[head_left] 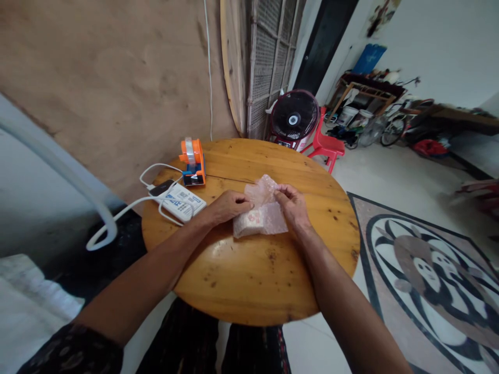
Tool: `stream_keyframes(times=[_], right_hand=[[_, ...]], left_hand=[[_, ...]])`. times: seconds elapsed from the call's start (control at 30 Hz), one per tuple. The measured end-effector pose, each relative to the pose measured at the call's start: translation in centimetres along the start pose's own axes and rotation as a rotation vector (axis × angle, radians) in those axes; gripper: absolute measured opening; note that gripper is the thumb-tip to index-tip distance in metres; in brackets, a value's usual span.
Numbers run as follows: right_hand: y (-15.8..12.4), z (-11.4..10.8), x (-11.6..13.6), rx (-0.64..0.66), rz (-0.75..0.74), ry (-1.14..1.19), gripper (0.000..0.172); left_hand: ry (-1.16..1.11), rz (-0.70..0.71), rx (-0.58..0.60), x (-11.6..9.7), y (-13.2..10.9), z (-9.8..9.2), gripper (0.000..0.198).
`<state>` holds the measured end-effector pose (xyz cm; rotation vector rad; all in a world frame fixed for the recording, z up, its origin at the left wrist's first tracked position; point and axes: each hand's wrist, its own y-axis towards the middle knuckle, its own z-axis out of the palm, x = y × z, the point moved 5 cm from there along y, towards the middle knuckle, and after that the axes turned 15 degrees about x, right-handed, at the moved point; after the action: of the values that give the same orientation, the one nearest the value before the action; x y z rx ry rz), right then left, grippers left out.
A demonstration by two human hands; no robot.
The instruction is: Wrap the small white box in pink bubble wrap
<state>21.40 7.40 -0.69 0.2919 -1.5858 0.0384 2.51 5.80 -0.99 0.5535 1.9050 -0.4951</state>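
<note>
A small white box with reddish print (252,220) lies on the round wooden table (249,280), partly covered by clear bubble wrap (265,188). My left hand (231,204) is at the wrap's left side, its fingers closed on the edge just above the box. On the other side, my right hand (292,203) pinches the upper right part of the wrap between thumb and fingers. The sheet spreads between both hands, and its lower right part hangs past the box onto the tabletop.
Left of my hands lie a white power bank (179,202) with a white cable and an orange and blue tape dispenser (193,163). Beyond the table stand a fan (294,118) and a red plastic chair (326,141). A panda-patterned rug (432,270) covers the floor at right.
</note>
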Motion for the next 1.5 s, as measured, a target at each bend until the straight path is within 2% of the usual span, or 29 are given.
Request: stream_keyframes(times=[0.13,0.27,0.33,0.4,0.5,0.57,0.63,0.7,0.8,0.87,0.93,1.03,1.1,1.23,1.37,1.5], right_hand=[[0.1,-0.7,-0.8,-0.077,0.092,0.137,0.017],[0.4,-1.9,-1.5,-0.115,0.146,0.235,0.018],[0.6,-2.2,-1.8,-0.107,0.153,0.237,0.018],[0.8,-2.5,-2.1,-0.102,0.154,0.253,0.018],[0.9,-2.7,-2.4,-0.111,0.146,0.333,0.019],[0.9,-2.7,-2.5,-0.114,0.156,0.384,0.018],[0.9,-2.7,-2.6,-0.106,0.179,0.41,0.016],[0.8,-2.6,-2.5,-0.088,0.197,0.413,0.015],[0.8,-2.3,-2.2,-0.053,0.209,0.382,0.016],[0.7,-2.2,-1.9,-0.046,0.208,0.369,0.017],[0.6,-2.2,-1.6,-0.054,0.195,0.362,0.018],[0.5,-2.3,-1.3,-0.069,0.176,0.33,0.019],[0.5,-2.6,-1.4,-0.087,0.165,0.324,0.018],[0.6,-3.2,-1.9,-0.133,0.143,0.36,0.015],[0.7,-3.6,-2.3,-0.176,0.1,0.324,0.016],[0.8,-4.1,-2.2,-0.231,0.04,0.26,0.022]], left_hand=[[0.041,0.028,-0.034,-0.3,-0.1,-0.4,0.028],[0.028,0.062,-0.199,-0.2,0.0,-1.0,0.025],[-0.073,0.07,-0.297,0.2,0.0,-1.5,0.023],[-0.272,0.069,-0.376,1.0,0.0,-1.8,0.021],[-0.538,0.046,-0.423,2.1,0.3,-2.0,0.019],[-0.542,0.043,-0.458,2.3,0.3,-2.1,0.018],[-0.448,0.08,-0.504,1.9,0.0,-2.3,0.02],[-0.358,0.127,-0.476,1.0,-0.2,-2.1,0.026],[-0.25,0.16,-0.343,-0.5,-0.4,-1.4,0.033],[-0.148,0.165,-0.295,-1.1,-0.6,-1.2,0.035],[-0.06,0.149,-0.291,-1.3,-0.6,-1.2,0.036],[-0.024,0.093,-0.365,-0.8,-0.5,-1.5,0.022],[-0.094,0.077,-0.43,-0.2,-0.5,-1.7,0.025],[-0.391,0.071,-0.516,1.3,-0.4,-2.1,0.028],[-0.582,0.069,-0.528,2.1,0.0,-2.3,0.026],[-0.658,0.055,-0.539,2.5,0.1,-2.4,0.025]])
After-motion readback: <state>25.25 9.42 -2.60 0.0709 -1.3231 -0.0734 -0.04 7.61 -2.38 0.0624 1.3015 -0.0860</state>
